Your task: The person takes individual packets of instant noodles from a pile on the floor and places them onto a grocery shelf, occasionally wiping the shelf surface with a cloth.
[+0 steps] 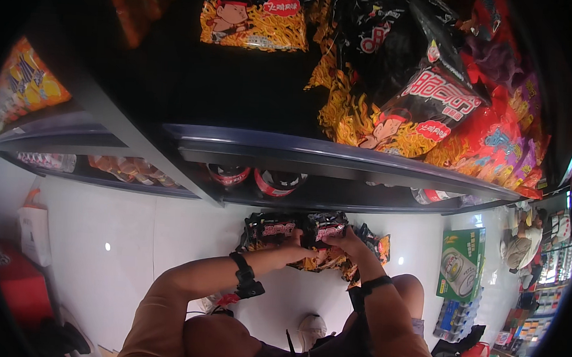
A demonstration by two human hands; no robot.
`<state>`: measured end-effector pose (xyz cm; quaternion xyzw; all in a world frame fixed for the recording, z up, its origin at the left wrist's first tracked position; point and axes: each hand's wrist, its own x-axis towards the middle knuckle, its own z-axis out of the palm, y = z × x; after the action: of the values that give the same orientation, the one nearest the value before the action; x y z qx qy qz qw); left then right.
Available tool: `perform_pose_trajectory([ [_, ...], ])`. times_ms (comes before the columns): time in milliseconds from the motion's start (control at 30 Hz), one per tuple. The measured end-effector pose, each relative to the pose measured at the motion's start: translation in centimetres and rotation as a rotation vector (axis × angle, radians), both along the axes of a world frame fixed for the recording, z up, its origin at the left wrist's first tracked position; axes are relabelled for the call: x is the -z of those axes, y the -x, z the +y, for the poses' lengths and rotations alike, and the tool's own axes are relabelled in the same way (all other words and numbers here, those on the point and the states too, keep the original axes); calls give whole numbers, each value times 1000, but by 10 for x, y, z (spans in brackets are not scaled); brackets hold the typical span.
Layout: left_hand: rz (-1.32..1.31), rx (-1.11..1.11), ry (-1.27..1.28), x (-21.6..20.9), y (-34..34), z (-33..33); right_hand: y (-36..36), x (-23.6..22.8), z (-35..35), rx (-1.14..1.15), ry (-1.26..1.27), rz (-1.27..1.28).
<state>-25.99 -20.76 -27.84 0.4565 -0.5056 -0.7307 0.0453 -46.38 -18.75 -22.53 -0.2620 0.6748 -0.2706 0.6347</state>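
Low over the pale floor, past the shelf's front edge, I hold several black-and-yellow snack bags with pink lettering. My left hand (298, 249) grips a snack bag (271, 231) at its right side, thumb up. The fingers of my right hand (343, 241) close on the top of another snack bag (326, 224) right beside it. More of these bags (381, 245) lie against them on the right, partly hidden by my right wrist. The undersides of the bags and some of my fingertips are out of sight.
Above stands a dark shelf (249, 138) with more black snack bags (425, 108) and red and purple packs (505, 135). Dark bottles (279, 181) sit on the tier below. A green carton (461, 262) stands right, a red box (22, 281) left. A person (525, 246) crouches far right.
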Motion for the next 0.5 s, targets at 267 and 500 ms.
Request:
perform_pose_trajectory([
  [267,214,-232,145,-51,-12,-2,-37,-84,3,-265,119,454],
  [500,517,-36,328,-144,-116,-36,-76,-197,15,-402,264,296],
])
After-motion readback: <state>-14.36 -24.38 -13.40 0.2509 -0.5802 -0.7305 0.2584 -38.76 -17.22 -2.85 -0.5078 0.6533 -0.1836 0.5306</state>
